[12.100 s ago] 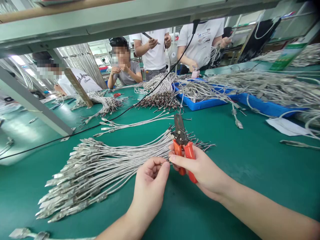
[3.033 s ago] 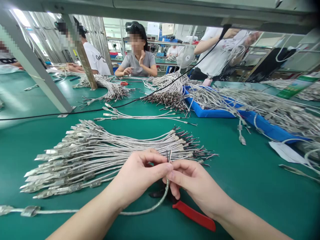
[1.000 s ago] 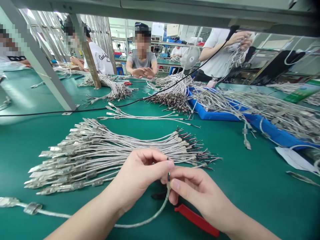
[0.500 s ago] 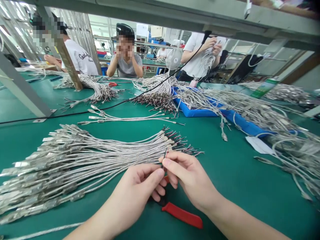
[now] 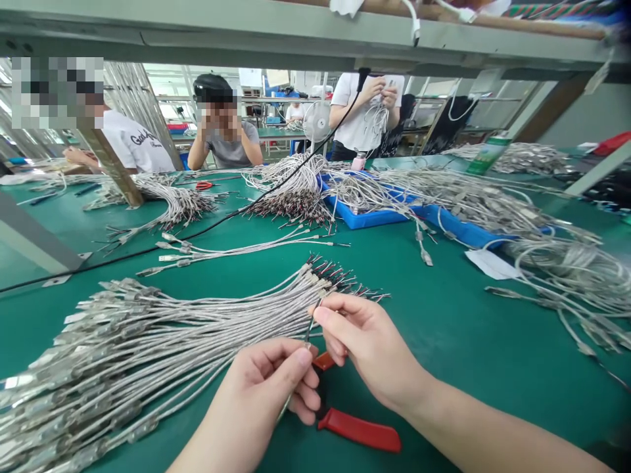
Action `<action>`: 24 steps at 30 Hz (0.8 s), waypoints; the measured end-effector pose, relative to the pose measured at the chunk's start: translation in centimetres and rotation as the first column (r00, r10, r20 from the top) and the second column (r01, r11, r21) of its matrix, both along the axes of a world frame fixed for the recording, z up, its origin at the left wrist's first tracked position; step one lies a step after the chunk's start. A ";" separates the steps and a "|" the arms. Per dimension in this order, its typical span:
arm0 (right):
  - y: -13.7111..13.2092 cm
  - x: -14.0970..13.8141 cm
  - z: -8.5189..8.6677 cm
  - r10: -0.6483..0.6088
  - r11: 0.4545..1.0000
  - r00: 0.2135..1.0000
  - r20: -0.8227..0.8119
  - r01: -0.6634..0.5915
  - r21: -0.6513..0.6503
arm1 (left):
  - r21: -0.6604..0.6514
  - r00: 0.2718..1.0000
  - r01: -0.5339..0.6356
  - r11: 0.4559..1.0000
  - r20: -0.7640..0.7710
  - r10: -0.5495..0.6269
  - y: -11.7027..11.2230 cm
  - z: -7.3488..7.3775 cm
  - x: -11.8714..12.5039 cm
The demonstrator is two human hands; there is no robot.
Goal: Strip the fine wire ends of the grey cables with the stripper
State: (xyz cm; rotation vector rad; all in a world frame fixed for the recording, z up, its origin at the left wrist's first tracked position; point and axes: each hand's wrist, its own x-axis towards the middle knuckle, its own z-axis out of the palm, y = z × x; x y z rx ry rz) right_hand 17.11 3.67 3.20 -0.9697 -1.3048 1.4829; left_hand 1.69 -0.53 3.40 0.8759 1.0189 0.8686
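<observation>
My left hand (image 5: 266,394) grips a thin braided silver cable (image 5: 296,387) low down, its fingers curled around it. My right hand (image 5: 367,348) pinches the cable's stripped end (image 5: 313,322) between thumb and fingers, close to the tips of a large bundle of braided cables (image 5: 148,348) lying fanned out on the left. Below my hands lie wire-stripping pliers with red handles (image 5: 357,430), partly hidden by my left hand. Thin coloured wires stick out of the bundle's right end.
A green bench mat (image 5: 468,341) runs under everything. Further back stand a blue tray (image 5: 369,218) with cable heaps, more bundles, and red-handled scissors (image 5: 204,186). Co-workers sit and stand beyond, past a metal shelf bar (image 5: 246,39) and a fan (image 5: 316,121).
My hands have shifted slightly apart, with the cable end now pinched by my right hand. The view has turned and tilted, so the bundle and bench appear further left. The pliers remain under my hands.
</observation>
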 end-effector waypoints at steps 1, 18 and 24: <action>0.0 0.0 0.0 0.001 1.000 1.000 -0.008 -0.001 -0.002 | -0.004 1.000 -0.006 1.000 0.013 0.006 0.0 -0.1 0.0; 0.0 0.2 0.2 0.009 0.999 0.998 -0.067 -0.011 -0.037 | 0.061 1.000 0.007 0.998 0.021 -0.008 0.1 -1.7 0.1; -0.1 0.2 0.2 0.014 1.000 0.998 -0.056 -0.015 -0.008 | 0.013 0.999 0.021 1.000 0.048 -0.021 -0.1 -1.7 0.3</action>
